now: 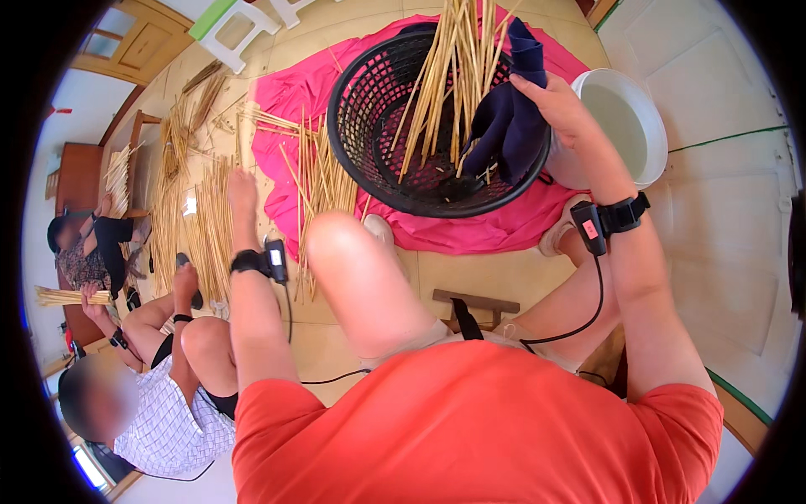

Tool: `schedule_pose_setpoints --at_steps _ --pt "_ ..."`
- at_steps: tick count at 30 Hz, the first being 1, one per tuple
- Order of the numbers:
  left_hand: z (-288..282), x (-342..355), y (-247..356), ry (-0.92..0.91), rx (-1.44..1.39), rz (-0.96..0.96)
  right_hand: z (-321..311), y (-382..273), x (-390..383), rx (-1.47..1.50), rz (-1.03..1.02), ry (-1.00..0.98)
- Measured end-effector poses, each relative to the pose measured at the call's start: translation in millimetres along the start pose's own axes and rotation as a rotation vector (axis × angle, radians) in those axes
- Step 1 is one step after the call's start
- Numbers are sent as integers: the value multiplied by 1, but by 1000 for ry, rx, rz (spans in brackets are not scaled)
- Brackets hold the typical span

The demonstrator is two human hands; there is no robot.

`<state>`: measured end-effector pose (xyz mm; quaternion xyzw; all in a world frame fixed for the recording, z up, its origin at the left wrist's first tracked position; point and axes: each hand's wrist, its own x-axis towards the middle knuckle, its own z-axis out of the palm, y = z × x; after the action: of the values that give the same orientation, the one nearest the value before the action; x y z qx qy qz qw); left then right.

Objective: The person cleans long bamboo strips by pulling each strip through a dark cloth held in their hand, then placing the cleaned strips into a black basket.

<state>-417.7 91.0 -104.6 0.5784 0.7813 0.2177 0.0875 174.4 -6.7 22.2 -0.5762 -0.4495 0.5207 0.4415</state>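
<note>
My right hand (557,109) grips a dark navy cloth (506,118) at the right side of a black plastic basket (353,172); the thumb lies across the fabric. The cloth hangs down inside the basket, beside a bunch of long straw-coloured stalks (449,80) that leans out over the far rim. My left hand (243,191) is left of the basket, above more stalks (214,231) on the floor. Its fingers are hard to make out, and nothing is plainly seen in it.
The basket stands on a pink cloth (504,235). A white bucket (655,134) with pale liquid is to its right. A loose pile of stalks (323,176) lies left of the basket. Two people (172,420) sit at the left with stalks. A wooden stool (477,301) is below me.
</note>
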Motion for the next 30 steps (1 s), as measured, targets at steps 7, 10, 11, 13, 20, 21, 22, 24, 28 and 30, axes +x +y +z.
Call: schedule_pose_setpoints --at_steps 7,10,11,13,20,21,22,24,28,30 --pt "87 -126 -78 -261 23 -220 0 2 -4 -41 32 22" --pt "103 -151 -64 -288 50 -281 -1 -2 -8 -71 59 21" --pt "102 -149 -85 -282 37 -290 3 -3 -7 -51 52 -3" --pt "104 -145 -119 -280 8 -300 7 -1 -2 -31 35 -51" --pt "91 -107 -60 -135 14 -77 4 -6 -5 -21 24 -27" --pt "88 -98 -50 -144 -33 -49 1 -5 -6 -31 25 -23" --pt "80 -88 -37 -150 -76 -20 -1 -5 -6 -37 24 -21" --pt "63 -61 -23 -234 -309 -41 -2 -6 -6 -31 6 -10" --pt "20 -27 71 -364 -437 38 -10 -11 -10 19 -27 41" --pt "-11 -22 133 -423 -489 102 -14 -15 -11 52 -44 54"
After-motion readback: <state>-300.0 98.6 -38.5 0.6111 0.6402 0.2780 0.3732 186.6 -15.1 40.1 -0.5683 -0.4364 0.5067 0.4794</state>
